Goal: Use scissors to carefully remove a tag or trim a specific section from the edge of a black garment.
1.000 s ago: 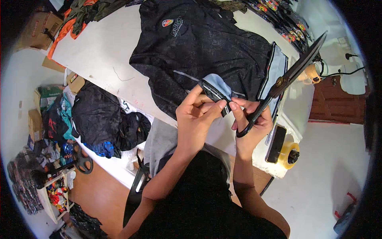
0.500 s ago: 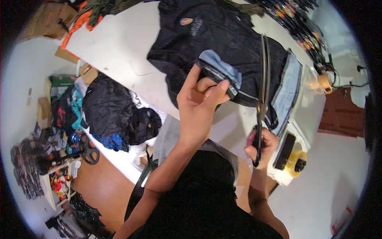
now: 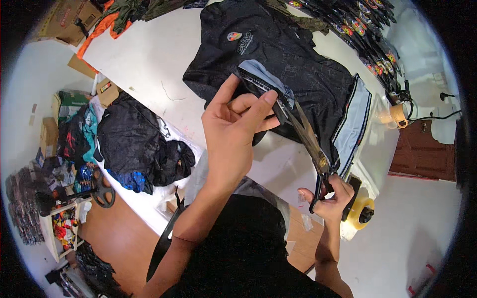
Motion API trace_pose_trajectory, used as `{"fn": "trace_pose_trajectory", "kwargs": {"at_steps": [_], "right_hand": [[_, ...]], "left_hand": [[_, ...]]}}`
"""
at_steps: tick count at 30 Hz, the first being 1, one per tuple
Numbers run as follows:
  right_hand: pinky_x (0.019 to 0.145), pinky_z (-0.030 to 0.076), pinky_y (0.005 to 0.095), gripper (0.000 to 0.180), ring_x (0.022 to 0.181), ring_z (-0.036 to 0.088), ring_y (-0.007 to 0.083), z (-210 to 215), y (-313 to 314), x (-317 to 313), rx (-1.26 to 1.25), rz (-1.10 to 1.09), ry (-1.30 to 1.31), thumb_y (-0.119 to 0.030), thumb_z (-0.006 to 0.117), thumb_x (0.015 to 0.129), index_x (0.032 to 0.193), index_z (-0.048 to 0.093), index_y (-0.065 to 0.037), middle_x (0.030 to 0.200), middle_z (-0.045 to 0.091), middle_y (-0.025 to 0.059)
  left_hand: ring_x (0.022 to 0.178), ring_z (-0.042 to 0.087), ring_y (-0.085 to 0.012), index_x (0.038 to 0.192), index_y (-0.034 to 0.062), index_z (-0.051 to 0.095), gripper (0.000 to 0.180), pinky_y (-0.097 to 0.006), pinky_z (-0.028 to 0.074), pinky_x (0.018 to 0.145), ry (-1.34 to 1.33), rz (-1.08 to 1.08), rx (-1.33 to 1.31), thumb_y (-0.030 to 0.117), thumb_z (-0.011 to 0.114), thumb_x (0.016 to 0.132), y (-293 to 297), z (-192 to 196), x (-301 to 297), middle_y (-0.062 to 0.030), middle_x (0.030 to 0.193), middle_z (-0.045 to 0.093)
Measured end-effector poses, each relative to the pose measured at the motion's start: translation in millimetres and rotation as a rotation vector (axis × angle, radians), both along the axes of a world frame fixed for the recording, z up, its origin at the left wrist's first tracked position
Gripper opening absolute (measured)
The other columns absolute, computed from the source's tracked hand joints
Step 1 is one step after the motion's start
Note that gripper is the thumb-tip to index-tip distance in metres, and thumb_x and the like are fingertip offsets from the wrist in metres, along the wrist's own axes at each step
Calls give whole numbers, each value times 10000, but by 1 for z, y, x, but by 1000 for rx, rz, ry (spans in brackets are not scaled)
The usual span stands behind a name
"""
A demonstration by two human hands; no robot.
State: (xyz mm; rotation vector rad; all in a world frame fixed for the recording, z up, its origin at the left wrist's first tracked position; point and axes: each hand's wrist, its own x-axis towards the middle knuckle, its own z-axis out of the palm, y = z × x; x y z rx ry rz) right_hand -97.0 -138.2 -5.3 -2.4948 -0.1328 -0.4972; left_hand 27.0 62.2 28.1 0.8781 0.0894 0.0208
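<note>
Black jacket [image 3: 293, 74] lies spread across the upper centre of the frame on the white counter [image 3: 149, 59], badge side up, grey lining turned out along its right edge. My left hand [image 3: 233, 134], centre frame, has its fingers [image 3: 258, 107] closed in a pinch on the folded grey-and-black edge with the zipper [image 3: 261, 82], lifting it clear of the cloth below. My right hand [image 3: 330, 196], lower right, has its fingers closed through the black handles of the scissors [image 3: 303, 131]; the blades run up and left and meet the pinched edge just beside my left fingertips. How far the blades gape I cannot tell.

Doing it well, as I judge it: keep the edge taut between pinch and blade so only the lifted layer gets in, keep my left thumb back from the tips, cut short with the blade ends, check that no jacket body is caught underneath.

Surface: the counter runs diagonally from upper left to right, mostly bare at upper left. A yellow tape dispenser [image 3: 360, 213] sits at its lower-right corner, just beside my right hand. A row of dark items with coloured badges [image 3: 362, 22] lines the upper right.

Room: wooden floor [image 3: 114, 233] lower left, a heap of black garments [image 3: 134, 144] left of centre, cardboard boxes [image 3: 64, 20] upper left, a cluttered shelf [image 3: 62, 223] far lower left.
</note>
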Motion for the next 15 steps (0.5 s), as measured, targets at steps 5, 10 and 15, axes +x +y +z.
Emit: {"fn": "trace_pose_trajectory", "kwargs": {"at_steps": [5, 10, 15], "right_hand": [[389, 290, 208, 552, 393, 362, 93, 3, 0, 2, -93, -27, -45, -392, 871, 486, 602, 464, -38, 475, 399, -11], [393, 291, 224, 565, 390, 354, 114, 8, 2, 0, -123, -60, -75, -409, 868, 475, 578, 441, -53, 465, 387, -9], [404, 298, 237, 567, 392, 368, 128, 13, 1, -1, -130, -92, -10, -399, 864, 479, 546, 412, -64, 462, 387, -6]], "left_hand": [[656, 588, -86, 1262, -173, 292, 595, -223, 549, 589, 3, 23, 26, -25, 625, 792, -2, 1, -4, -63, 716, 598], [657, 587, -88, 1277, -157, 277, 605, -219, 546, 593, -38, -39, 5, -36, 619, 794, -1, 4, -6, -69, 733, 602], [653, 585, -88, 1277, -148, 286, 600, -213, 537, 589, -53, -36, -11, -53, 620, 788, -1, 3, -8, -72, 736, 599]]}}
